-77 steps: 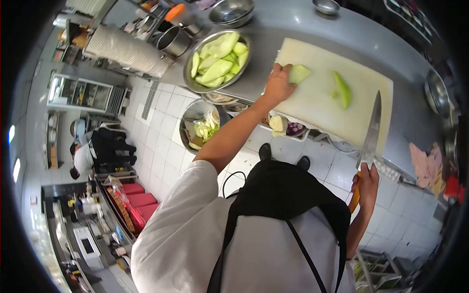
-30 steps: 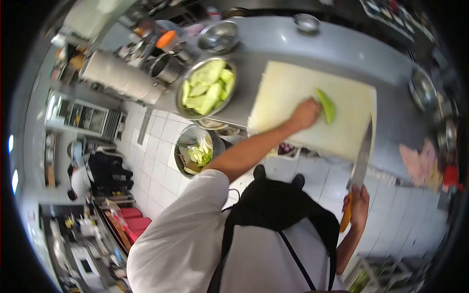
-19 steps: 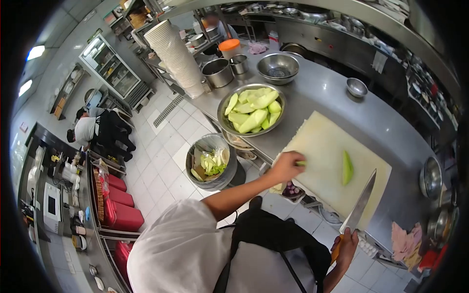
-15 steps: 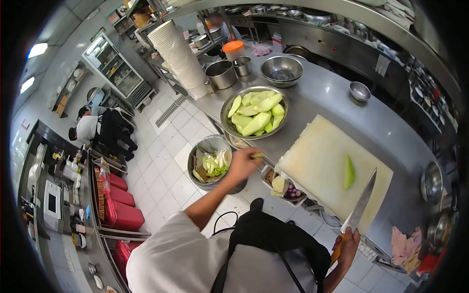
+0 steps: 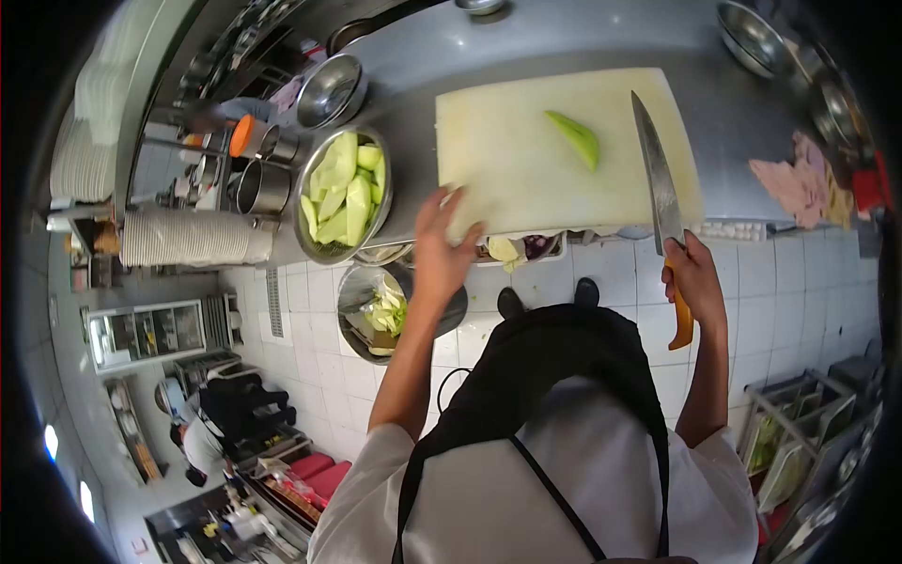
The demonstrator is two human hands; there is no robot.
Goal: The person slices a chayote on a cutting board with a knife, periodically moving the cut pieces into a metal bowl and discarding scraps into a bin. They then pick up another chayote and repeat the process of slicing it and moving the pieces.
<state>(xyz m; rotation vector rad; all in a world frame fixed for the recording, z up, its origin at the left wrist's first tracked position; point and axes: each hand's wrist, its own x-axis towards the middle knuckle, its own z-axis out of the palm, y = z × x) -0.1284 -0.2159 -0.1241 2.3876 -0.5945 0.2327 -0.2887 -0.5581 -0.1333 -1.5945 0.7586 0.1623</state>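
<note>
My right hand is wrapped round the orange handle of a large knife, whose blade lies over the right part of the white cutting board. One pale green slice rests on the board, left of the blade. Near the board's lower left corner is my left hand, fingers apart, holding nothing. A metal bowl full of peeled green pieces stands to the left of the board.
Below the metal counter at the left is a bin with green scraps. An empty bowl, pots and stacked white containers stand farther left. Pink cloth lies at the right. People bend at the lower left.
The view has turned and shifted right. My left hand has moved from near the bin to the board's edge, its fingers now spread. The knife stays in my right hand.
</note>
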